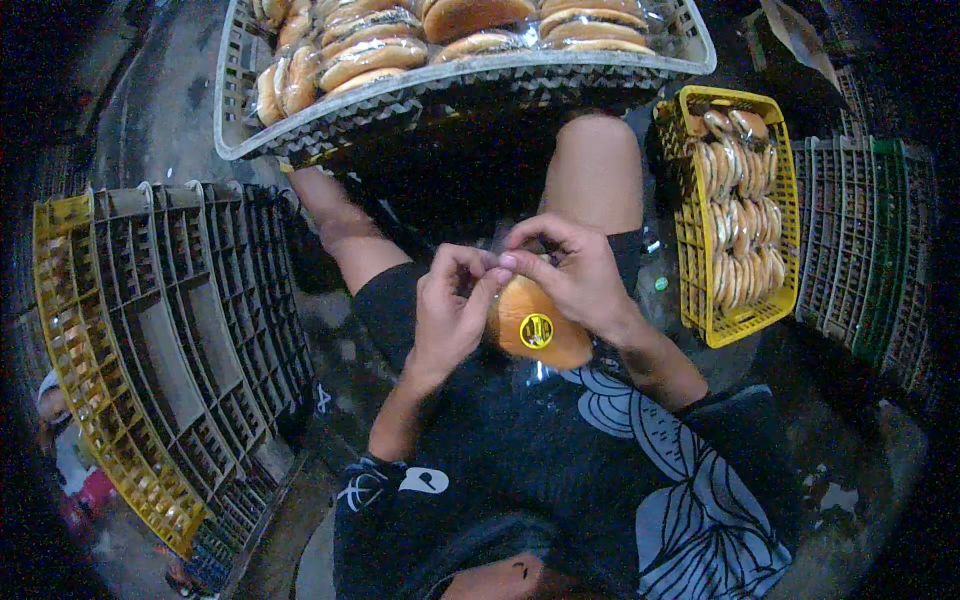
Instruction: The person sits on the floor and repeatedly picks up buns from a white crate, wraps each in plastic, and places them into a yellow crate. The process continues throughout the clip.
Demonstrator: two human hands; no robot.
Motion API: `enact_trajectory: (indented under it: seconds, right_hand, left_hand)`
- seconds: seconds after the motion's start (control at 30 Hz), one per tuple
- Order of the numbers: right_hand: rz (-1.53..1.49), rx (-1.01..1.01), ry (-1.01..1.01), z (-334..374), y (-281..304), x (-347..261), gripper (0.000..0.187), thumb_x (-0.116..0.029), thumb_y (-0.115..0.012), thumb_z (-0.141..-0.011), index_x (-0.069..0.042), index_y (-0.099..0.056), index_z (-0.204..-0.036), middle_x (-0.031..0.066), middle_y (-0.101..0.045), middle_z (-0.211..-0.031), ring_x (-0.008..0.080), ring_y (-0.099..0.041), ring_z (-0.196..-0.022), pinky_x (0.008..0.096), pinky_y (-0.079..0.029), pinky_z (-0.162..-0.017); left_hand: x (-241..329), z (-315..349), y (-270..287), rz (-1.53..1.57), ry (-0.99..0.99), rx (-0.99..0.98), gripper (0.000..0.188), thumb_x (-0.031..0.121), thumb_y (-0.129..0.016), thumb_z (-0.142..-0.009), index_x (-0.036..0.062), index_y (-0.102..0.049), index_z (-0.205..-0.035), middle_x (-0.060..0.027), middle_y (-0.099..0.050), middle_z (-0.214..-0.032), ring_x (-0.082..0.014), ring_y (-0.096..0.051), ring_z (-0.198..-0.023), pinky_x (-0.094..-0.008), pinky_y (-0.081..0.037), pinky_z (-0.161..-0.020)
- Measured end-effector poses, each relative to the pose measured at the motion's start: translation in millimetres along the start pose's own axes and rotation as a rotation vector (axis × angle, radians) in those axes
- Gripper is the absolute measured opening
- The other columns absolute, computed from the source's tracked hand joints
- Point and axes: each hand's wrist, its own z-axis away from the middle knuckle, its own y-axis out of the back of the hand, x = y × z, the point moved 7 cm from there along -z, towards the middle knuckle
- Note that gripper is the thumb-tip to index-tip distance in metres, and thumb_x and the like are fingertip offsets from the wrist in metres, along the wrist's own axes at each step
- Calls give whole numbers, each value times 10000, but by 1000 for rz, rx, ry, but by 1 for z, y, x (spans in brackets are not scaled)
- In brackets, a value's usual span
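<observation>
Grey tray (240, 120) of buns cut by top edge; bagged bun's (535, 325) neck perhaps behind fingers (500, 262)

grey tray (300, 140) blocks ahead — yellow crate (690, 240) right, stacked crates (190, 330) left

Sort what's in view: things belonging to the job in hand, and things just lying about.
In hand: left hand, right hand, bagged bun, grey crate of bagged buns, yellow basket of buns.
Lying about: stacked grey crates, green crate.
</observation>
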Motion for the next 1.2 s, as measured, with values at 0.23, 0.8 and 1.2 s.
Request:
enact_trajectory:
  seconds: [0.23,0.8,1.2]
  right_hand:
    - [464,-294,101,31,-7,3,147,-71,-538,-726,-39,-602,-855,108,-560,-783,280,-521,-778,354,-429,-715]
    - [277,318,-211,66,52,46,631,-282,-596,-758,11,-253,-1200,150,-495,-912,279,-531,-832,371,-432,-736]
    - [905,3,-738,79,221,321,324,-290,-522,-792,6,-552,-922,237,-580,-797,366,-568,-786,447,-436,-682]
  left_hand:
    - [2,21,-13,-584,-24,-295,93,81,-538,-774,-5,-551,-807,-121,-537,-761,-262,-540,-720,-307,-427,-682]
    - [-48,15,-79,104,80,127,208,145,-459,-830,-36,-561,-821,-103,-577,-803,-172,-539,-764,-277,-422,-706]
    - [-71,10,-53,3,282,252,271,197,-405,-877,-31,-552,-867,-67,-566,-841,-131,-520,-774,-243,-414,-718]
